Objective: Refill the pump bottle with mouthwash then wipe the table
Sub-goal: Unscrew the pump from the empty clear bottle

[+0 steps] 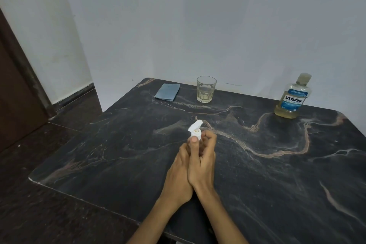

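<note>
Both my hands were wrapped round the pump bottle (pixel 196 134) at mid-table (pixel 257 184). Left hand (pixel 179 170) gripped the body, mostly hidden; right hand (pixel 202 158) curled over it, thumb up by the white pump head. Mouthwash bottle (pixel 292 97) stood capped at far right. Glass (pixel 206 92) and folded blue cloth (pixel 167 92) sat along the far edge.

Place: a room in a home.
Signs: dark marble table (pixel 257 164), plain painted wall (pixel 198 25), wooden door (pixel 15 95).
</note>
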`<state>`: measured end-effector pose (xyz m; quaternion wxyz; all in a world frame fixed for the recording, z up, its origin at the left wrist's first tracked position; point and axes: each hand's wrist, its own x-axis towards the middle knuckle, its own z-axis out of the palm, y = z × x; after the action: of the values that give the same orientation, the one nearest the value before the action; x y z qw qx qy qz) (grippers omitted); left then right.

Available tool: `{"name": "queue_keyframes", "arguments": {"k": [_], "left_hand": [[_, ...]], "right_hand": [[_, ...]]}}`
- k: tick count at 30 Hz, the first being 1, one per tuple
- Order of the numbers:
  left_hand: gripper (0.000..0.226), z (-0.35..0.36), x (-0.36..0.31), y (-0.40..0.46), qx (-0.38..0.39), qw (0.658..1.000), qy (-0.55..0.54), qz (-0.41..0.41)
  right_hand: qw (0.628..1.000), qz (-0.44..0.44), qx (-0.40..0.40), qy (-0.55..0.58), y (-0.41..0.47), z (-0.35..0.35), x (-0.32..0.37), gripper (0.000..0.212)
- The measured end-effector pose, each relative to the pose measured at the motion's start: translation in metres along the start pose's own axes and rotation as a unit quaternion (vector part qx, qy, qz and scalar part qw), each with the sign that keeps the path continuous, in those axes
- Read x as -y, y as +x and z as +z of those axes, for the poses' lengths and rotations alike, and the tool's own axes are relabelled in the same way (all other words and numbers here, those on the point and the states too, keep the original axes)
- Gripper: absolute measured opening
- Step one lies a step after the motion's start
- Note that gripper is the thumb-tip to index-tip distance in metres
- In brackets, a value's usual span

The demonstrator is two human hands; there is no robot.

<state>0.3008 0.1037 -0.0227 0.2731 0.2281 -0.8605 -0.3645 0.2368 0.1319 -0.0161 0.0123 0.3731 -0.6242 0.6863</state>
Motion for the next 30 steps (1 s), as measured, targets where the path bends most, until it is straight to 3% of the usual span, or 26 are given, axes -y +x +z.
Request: {"name": "queue_keyframes", "arguments": {"k": [9,13,18,25,30], "left_hand": [[0.051,0.0008,0.0016,0.0005,0.001,1.0,-0.011,0.002],[0.05,0.0021,0.0029,0.0004,0.001,1.0,-0.006,-0.003],[0.058,0.0026,0.0031,0.0009,0.001,1.0,-0.004,-0.018],[0.055,0.0015,0.0012,0.0,0.002,1.0,-0.007,-0.009],[0.062,0.0026,0.0017,0.0015,0.0,1.0,-0.001,-0.025]], "right_hand": [[1.0,0.012,0.017,-0.004,0.0006,-0.0011,0.0003,0.026],[1.0,0.012,0.011,-0.014,0.0001,-0.0008,-0.0004,0.021],[0.999,0.033,0.02,-0.014,-0.0008,-0.0006,-0.0041,0.048],[0.999,0.037,0.024,-0.028,0.0001,-0.002,0.0001,0.02],[0.998,0.045,0.025,-0.027,-0.0004,0.0,-0.0024,0.045]]}}
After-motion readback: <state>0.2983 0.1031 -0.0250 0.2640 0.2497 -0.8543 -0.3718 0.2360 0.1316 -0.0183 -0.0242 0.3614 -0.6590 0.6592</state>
